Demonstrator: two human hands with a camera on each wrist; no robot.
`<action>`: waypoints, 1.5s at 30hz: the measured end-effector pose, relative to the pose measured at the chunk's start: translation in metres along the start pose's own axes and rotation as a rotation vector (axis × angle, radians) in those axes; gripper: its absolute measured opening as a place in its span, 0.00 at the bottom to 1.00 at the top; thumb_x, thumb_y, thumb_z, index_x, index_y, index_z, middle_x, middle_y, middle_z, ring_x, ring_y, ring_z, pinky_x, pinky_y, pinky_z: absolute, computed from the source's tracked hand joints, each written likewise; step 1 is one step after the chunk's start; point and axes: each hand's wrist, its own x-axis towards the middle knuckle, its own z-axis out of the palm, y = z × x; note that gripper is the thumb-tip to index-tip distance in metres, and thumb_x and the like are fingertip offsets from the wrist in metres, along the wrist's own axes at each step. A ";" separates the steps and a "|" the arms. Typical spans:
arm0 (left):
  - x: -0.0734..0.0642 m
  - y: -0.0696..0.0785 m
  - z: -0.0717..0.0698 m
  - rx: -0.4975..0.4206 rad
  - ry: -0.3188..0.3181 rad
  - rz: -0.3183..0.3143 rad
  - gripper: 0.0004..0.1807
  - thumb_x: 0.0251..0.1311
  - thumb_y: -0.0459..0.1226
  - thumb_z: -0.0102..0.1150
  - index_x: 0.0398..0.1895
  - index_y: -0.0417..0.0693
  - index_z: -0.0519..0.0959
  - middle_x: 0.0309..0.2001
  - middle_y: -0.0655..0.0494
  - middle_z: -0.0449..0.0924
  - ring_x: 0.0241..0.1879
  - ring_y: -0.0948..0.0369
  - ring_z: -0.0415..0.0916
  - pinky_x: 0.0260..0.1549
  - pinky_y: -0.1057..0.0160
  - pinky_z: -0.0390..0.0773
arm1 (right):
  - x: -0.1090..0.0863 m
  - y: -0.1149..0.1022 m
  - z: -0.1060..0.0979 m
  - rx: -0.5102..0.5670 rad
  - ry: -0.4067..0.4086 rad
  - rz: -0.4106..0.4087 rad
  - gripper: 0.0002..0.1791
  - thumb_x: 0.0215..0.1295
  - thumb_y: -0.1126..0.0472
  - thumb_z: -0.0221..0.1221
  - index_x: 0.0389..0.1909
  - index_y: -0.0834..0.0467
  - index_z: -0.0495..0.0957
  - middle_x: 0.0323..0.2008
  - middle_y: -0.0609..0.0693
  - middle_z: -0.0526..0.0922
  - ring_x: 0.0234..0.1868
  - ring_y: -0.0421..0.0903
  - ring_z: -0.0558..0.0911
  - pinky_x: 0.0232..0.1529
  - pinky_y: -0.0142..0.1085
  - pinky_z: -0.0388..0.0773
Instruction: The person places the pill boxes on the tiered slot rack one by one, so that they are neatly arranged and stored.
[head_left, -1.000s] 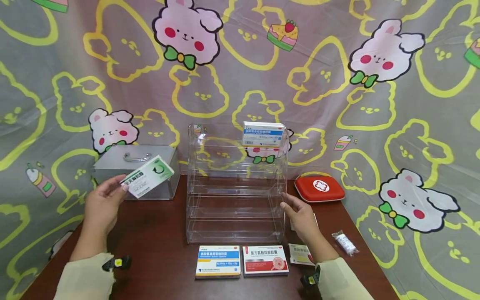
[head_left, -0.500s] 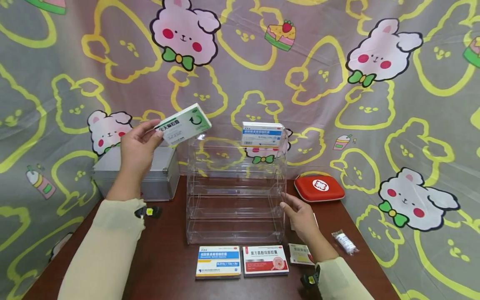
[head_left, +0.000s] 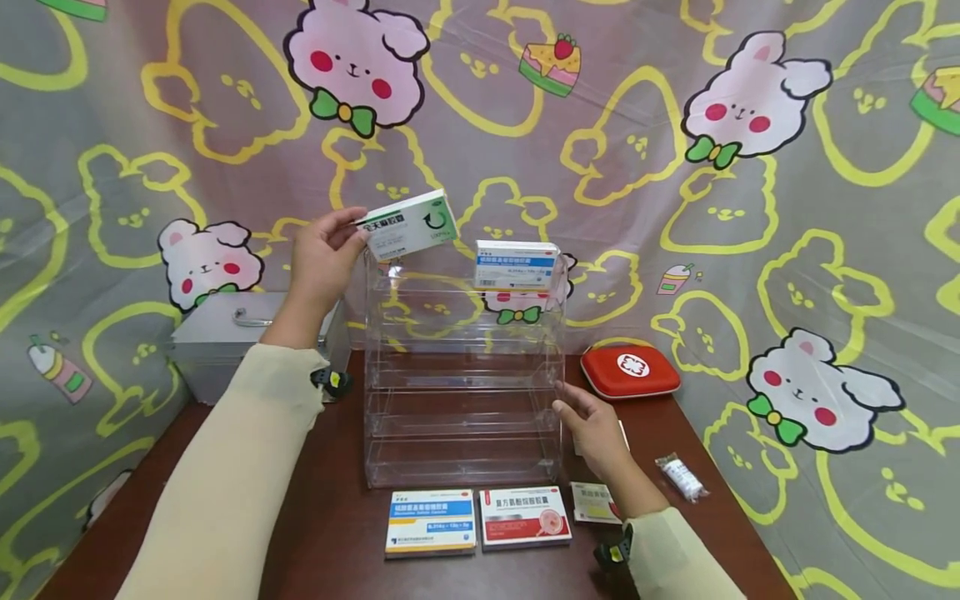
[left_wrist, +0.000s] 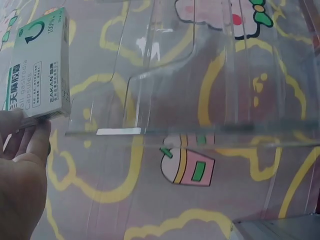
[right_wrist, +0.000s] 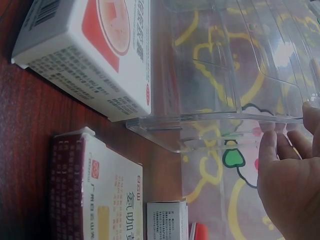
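My left hand (head_left: 324,258) pinches a white and green medicine box (head_left: 408,225) by its left end, with the thumb in front. It holds the box tilted above the top left corner of a clear acrylic display rack (head_left: 462,427). In the left wrist view, the same medicine box (left_wrist: 42,65) stands beside the plastic edge. My right hand (head_left: 592,425) grips the rack's right side edge, its thumb at the front and its fingers along the outer side. On the top tier, at the right, sits a blue and white medicine box (head_left: 516,265).
Before the rack lie another blue and white box (head_left: 431,523), a red and white box (head_left: 525,518) and a smaller pale box (head_left: 595,502). A red zip case (head_left: 632,371) and a wrapped white roll (head_left: 681,477) are at the right. A silver case (head_left: 217,342) stands back left.
My left hand has raised the green and white box and carried it right, from near the silver case to above the rack's top left. My right hand stays at the rack's edge.
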 end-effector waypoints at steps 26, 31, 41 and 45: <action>0.008 -0.007 0.018 0.297 -0.143 0.117 0.18 0.81 0.31 0.56 0.69 0.39 0.82 0.68 0.41 0.82 0.68 0.46 0.82 0.67 0.48 0.86 | 0.005 0.003 0.001 -0.010 0.008 -0.005 0.26 0.79 0.62 0.65 0.75 0.59 0.78 0.73 0.55 0.81 0.76 0.53 0.77 0.80 0.52 0.73; 0.007 -0.005 0.020 0.386 -0.178 0.168 0.17 0.80 0.29 0.57 0.66 0.35 0.83 0.66 0.38 0.83 0.64 0.43 0.84 0.64 0.46 0.87 | 0.004 0.005 0.002 -0.008 0.010 0.000 0.26 0.79 0.62 0.65 0.74 0.58 0.79 0.73 0.54 0.81 0.75 0.52 0.78 0.79 0.51 0.74; 0.010 0.000 0.016 0.563 -0.253 0.179 0.16 0.82 0.32 0.54 0.65 0.35 0.83 0.65 0.38 0.82 0.61 0.43 0.82 0.64 0.42 0.84 | 0.003 0.003 0.002 -0.007 0.010 -0.001 0.26 0.79 0.63 0.65 0.74 0.59 0.78 0.73 0.55 0.81 0.75 0.52 0.78 0.78 0.44 0.76; 0.010 0.003 0.015 0.655 -0.300 0.192 0.16 0.82 0.32 0.54 0.65 0.35 0.83 0.64 0.37 0.82 0.63 0.41 0.80 0.67 0.41 0.82 | 0.003 0.004 0.003 0.007 0.010 -0.002 0.26 0.79 0.64 0.65 0.74 0.61 0.78 0.73 0.55 0.81 0.75 0.51 0.78 0.74 0.34 0.77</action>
